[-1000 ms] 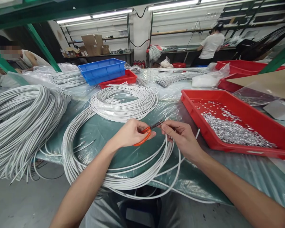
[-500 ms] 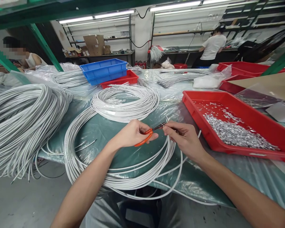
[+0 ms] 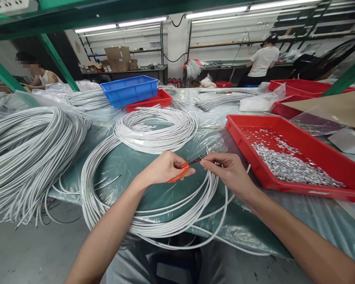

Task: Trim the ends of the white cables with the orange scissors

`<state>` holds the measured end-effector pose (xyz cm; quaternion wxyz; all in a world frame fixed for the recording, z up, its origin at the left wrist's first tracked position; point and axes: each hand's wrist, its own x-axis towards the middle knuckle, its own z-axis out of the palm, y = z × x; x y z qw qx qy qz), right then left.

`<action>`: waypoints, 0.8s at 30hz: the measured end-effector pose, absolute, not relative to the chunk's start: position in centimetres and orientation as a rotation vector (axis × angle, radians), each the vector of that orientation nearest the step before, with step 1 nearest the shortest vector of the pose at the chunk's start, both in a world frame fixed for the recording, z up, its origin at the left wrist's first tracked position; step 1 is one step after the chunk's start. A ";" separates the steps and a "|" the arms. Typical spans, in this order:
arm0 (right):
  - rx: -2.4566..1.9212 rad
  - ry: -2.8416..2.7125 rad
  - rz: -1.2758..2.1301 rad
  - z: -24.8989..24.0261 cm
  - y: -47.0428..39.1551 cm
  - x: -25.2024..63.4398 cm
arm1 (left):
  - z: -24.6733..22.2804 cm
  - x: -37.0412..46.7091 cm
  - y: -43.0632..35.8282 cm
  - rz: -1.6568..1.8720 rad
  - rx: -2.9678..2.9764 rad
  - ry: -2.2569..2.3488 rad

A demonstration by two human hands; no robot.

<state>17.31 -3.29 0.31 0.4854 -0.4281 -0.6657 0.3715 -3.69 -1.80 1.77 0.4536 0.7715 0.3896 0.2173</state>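
My left hand [image 3: 171, 167] is wrapped round orange-handled pliers [image 3: 182, 173], whose dark jaws point right. At the tips of those jaws, my right hand [image 3: 225, 167] is closed in a pinch; what lies between its fingers is too small to make out. A large coil of white cable [image 3: 177, 228] rests on the table under both hands. Some of its strands rise beside the right fingers, with cable ends showing just above them. Behind the left hand lies a second white cable coil [image 3: 156, 142].
On the right stands a red tray [image 3: 251, 177] holding many small shiny metal pieces [image 3: 296, 165]. A thick cable bundle [image 3: 32, 154] hangs over the table's left edge. Blue trays [image 3: 130, 90] are stacked farther back. Two people work in the background, and a green frame [image 3: 165, 17] crosses overhead.
The pliers' jaws and my right fingertips have shifted slightly left and down in view. Both hands keep their grip, and the cable coils lie as before.
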 end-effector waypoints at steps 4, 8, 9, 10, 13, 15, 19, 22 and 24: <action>-1.057 -1.580 0.955 0.2 -3.3 17.4 | 1.8 -3.6 -1.9 0.519 1.885 0.946; -1.064 -1.527 1.020 0.1 -3.3 17.3 | 1.8 -3.7 -1.9 0.503 1.880 0.958; -1.066 -1.520 1.032 0.1 -3.3 17.3 | 1.8 -3.7 -1.9 0.501 1.883 0.962; -1.068 -1.517 1.043 0.1 -3.3 17.3 | 1.8 -3.7 -1.9 0.501 1.887 0.963; -1.065 -1.517 1.064 0.0 -3.2 17.3 | 1.8 -3.6 -1.8 0.496 1.889 0.969; -1.046 -1.542 1.063 0.0 -3.2 17.4 | 1.9 -3.7 -1.8 0.492 1.888 0.973; -0.991 -1.707 0.922 0.0 -3.2 17.6 | 1.9 -3.7 -1.8 0.503 1.906 0.964; -0.959 -1.771 0.813 -0.1 -3.2 17.8 | 1.9 -3.8 -1.8 0.510 1.894 0.934; -0.954 -1.779 0.827 -0.2 -3.2 17.7 | 1.8 -3.8 -1.8 0.518 1.894 0.925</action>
